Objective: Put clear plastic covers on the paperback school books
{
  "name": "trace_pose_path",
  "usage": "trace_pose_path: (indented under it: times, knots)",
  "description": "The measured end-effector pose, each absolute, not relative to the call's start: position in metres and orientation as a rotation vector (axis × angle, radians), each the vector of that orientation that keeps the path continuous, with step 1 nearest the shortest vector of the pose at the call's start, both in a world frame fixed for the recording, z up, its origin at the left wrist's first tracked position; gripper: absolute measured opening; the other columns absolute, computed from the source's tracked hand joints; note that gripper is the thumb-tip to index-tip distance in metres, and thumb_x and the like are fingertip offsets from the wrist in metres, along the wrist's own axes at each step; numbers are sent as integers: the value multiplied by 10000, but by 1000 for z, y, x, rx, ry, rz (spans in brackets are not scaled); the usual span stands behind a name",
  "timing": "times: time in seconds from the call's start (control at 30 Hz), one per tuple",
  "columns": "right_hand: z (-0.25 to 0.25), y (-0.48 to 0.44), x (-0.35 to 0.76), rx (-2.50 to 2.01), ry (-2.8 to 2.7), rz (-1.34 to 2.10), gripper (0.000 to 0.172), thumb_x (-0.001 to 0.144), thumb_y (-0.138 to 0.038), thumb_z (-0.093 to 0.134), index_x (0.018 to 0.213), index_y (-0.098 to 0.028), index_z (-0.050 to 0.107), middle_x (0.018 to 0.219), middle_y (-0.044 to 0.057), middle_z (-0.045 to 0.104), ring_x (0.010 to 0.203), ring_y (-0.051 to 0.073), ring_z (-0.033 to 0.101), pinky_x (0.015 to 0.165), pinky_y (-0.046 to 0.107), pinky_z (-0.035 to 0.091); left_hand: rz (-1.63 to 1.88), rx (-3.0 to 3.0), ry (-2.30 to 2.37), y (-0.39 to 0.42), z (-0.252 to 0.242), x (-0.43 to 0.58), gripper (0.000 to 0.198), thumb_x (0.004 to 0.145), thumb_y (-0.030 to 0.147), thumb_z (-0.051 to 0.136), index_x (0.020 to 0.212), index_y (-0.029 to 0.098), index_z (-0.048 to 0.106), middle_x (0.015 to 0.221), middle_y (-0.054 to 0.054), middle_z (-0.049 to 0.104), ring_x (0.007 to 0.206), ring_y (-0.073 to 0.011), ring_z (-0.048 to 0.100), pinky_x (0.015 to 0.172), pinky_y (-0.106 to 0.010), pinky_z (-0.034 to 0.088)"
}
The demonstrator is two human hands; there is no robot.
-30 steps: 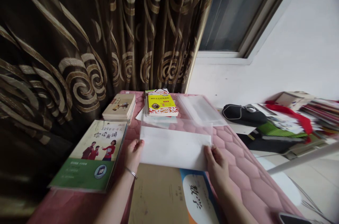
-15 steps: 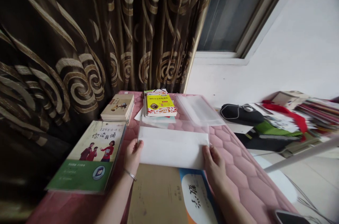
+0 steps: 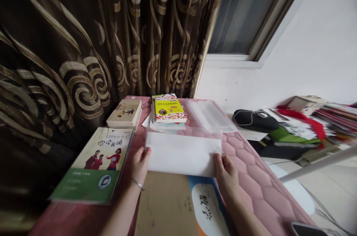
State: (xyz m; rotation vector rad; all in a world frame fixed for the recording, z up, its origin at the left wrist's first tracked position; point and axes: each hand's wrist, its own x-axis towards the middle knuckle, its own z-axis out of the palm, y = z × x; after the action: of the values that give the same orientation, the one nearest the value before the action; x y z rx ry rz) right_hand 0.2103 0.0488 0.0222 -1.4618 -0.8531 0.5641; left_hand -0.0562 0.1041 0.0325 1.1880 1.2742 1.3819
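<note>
Between my two hands is a clear plastic book cover [image 3: 184, 154], its lower part white and opaque, its upper strip see-through. My left hand [image 3: 141, 163] pinches its left edge, thumb on top. At the opposite edge my right hand [image 3: 225, 171] grips it with thumb and fingers. Below the cover lies a textbook [image 3: 167, 204] with a tan panel and a blue and white strip; the cover hides its far end. Further back on the pink padded table top, more clear plastic covers [image 3: 210, 115] lie flat.
To the left are a green and white book [image 3: 92, 169] and a stack of small tan books [image 3: 125, 113]. A yellow book [image 3: 169, 109] tops a pile at the back. A phone [image 3: 306, 228] lies near right. Beyond the table's right edge sit a black case [image 3: 255, 120] and piled papers.
Both hands keep their hold on the cover. Its near edge has risen very slightly, and the right side has shifted a touch to the right.
</note>
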Motion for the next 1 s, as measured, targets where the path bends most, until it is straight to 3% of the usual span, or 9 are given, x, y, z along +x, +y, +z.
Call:
trace_pose_path:
  times: [0.23, 0.6, 0.83, 1.0]
  knots:
    - [32, 43, 206, -1354, -810, 721, 420, 737, -609, 632, 720, -204, 522, 663, -36, 472, 615, 122, 403, 523, 225, 359, 1417, 1217, 1295, 106, 27, -55, 439, 728, 602, 608, 651, 185, 495, 574, 64, 389, 560, -98, 342, 524, -197, 291]
    - [19, 48, 212, -1416, -858, 560, 475, 746, -660, 588, 665, -207, 471, 609, -50, 384, 583, 112, 312, 489, 228, 284, 1408, 1247, 1331, 104, 30, -55, 451, 750, 619, 565, 660, 182, 501, 603, 43, 436, 607, -116, 384, 566, -210, 326]
    - [27, 44, 208, -1280, -797, 713, 406, 719, -593, 659, 734, -203, 547, 675, -32, 499, 623, 125, 401, 538, 226, 353, 1409, 1237, 1246, 105, 24, -58, 460, 757, 627, 570, 675, 179, 508, 597, 49, 429, 570, -100, 367, 536, -200, 308]
    - [24, 46, 210, -1300, -820, 670, 425, 712, -599, 663, 705, -195, 533, 656, -28, 472, 612, 122, 383, 520, 225, 333, 1418, 1225, 1294, 106, 26, -56, 441, 740, 616, 586, 671, 188, 507, 582, 53, 410, 574, -108, 371, 537, -205, 310]
